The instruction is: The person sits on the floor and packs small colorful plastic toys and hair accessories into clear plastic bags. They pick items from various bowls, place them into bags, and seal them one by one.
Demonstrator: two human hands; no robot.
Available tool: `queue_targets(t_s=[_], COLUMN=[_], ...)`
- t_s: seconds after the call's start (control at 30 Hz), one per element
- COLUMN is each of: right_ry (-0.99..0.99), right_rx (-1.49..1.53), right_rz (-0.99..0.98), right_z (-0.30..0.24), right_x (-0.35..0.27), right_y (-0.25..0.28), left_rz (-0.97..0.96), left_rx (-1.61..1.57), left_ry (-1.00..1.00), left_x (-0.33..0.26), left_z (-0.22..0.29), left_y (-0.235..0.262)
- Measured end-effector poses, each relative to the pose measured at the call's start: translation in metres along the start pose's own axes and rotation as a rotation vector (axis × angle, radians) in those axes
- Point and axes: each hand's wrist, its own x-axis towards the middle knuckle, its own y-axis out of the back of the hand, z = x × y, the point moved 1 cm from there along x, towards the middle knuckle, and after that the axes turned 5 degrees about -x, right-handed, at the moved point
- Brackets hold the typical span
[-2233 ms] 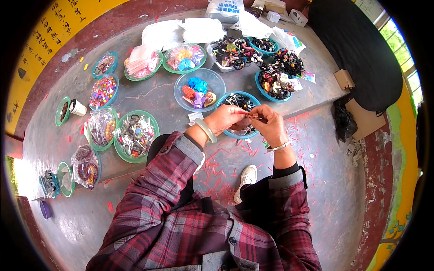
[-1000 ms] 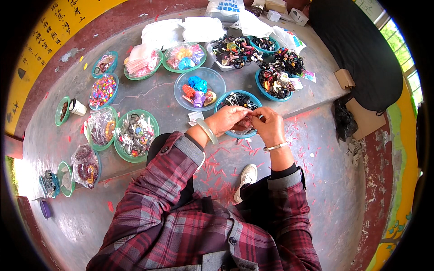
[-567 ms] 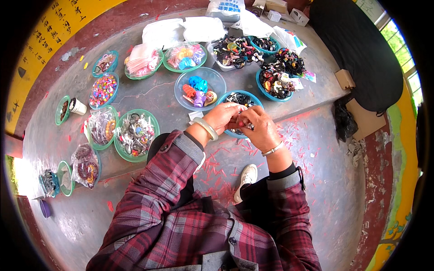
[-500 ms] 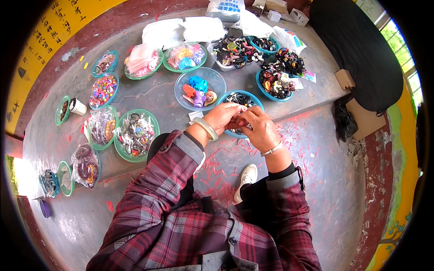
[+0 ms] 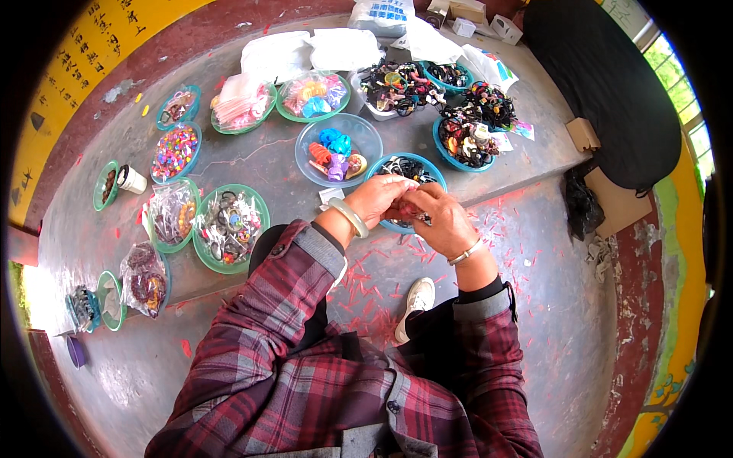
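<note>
My left hand (image 5: 374,200), with a pale bangle at the wrist, and my right hand (image 5: 444,217), with a thin silver bracelet, meet fingertip to fingertip. Both are closed in a pinch. A bit of something reddish shows between them, too small and covered to name. Below and behind the fingers is a blue basin (image 5: 437,172) holding dark and white hair ties, partly hidden by my hands. Just beyond my left hand stands a clear bluish bowl (image 5: 303,156) with blue, orange and purple bundles in it.
Green basins (image 5: 200,248) of small packed pieces stand to the left. A blue basin (image 5: 456,162) heaped with dark hair ties is at the right. White bags (image 5: 343,49) lie behind. Red scraps (image 5: 359,286) litter the floor around my white shoe (image 5: 416,301).
My right hand has turned slightly and shifted a little to the right, its fingers drawing closer over the left fingertips. My left hand stays almost in place.
</note>
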Motion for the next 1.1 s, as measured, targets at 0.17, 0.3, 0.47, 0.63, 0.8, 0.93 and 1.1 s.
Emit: queue_targets(t_s=[0.17,0.3,0.47,0.63,0.8,0.93,1.1], right_ry=[0.050,0.058,-0.118,0.128,0.059,-0.040,-0.009], right_rx=[-0.107,-0.038,-0.008,-0.167,-0.129,0.013,-0.029], right_rz=[-0.011,0.050,0.066,0.025,0.011,0.055,0.053], right_z=[-0.001,0.009,0.009,-0.003,0.000,0.007,0.008], right_x=[0.000,-0.002,-0.001,0.000,-0.002,-0.001,-0.001], right_y=[-0.003,-0.005,-0.002,-0.003,-0.008,-0.004,0.000], left_rz=[0.009,-0.006,-0.028,0.037,0.024,0.026,-0.003], left_rx=[-0.006,0.035,-0.021,-0.008,-0.023,0.006,-0.012], left_ry=[0.012,-0.002,0.014,0.012,0.021,0.034,0.020], left_x=[0.003,0.002,0.004,0.000,0.004,0.004,0.005], left_z=[-0.002,-0.002,-0.004,-0.001,-0.005,-0.005,-0.007], left_y=[0.000,0.001,0.003,0.000,0.004,0.003,0.004])
